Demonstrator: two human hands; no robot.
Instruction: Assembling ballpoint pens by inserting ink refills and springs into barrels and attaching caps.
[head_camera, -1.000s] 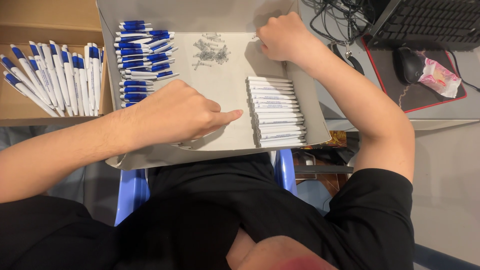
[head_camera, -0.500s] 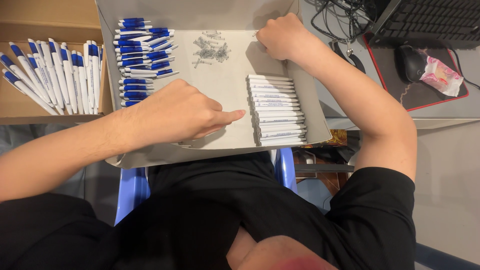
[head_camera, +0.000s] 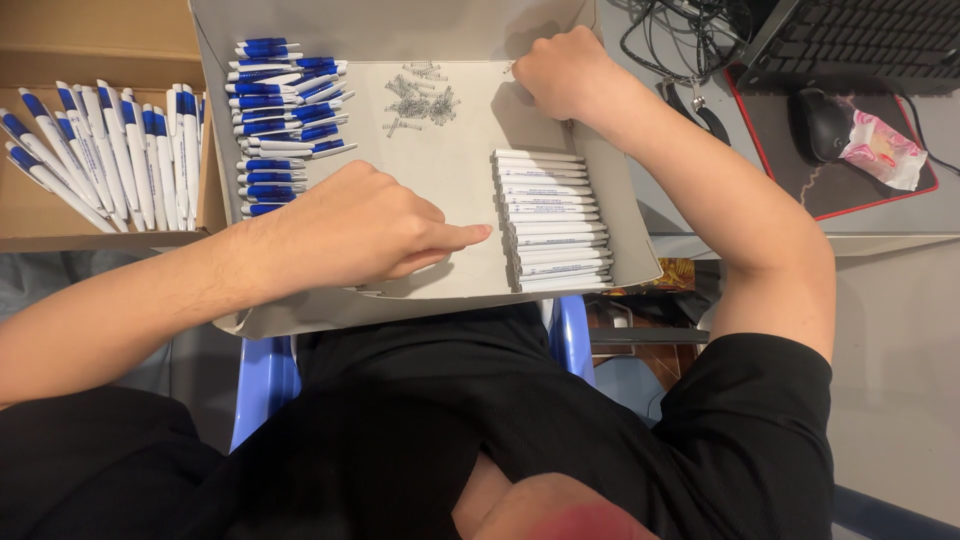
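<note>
A shallow cardboard tray (head_camera: 420, 295) rests on my lap. My left hand (head_camera: 355, 225) lies on its floor with the forefinger stretched toward a neat stack of white pen barrels (head_camera: 552, 220); whether it holds anything underneath is hidden. My right hand (head_camera: 560, 70) is curled at the tray's far right corner, fingers closed, close to a small heap of metal springs (head_camera: 420, 98). A pile of blue-and-white pen parts (head_camera: 285, 120) fills the tray's left side.
A brown box (head_camera: 100, 45) on the left holds several finished blue-and-white pens (head_camera: 100, 150). To the right a desk carries a black mouse (head_camera: 820, 122) on a red-edged pad, a pink-white wrapper (head_camera: 880, 150), a keyboard (head_camera: 860, 40) and cables (head_camera: 680, 40).
My left hand has slid slightly right toward the white barrels. My right hand stays at the far corner, barely shifted.
</note>
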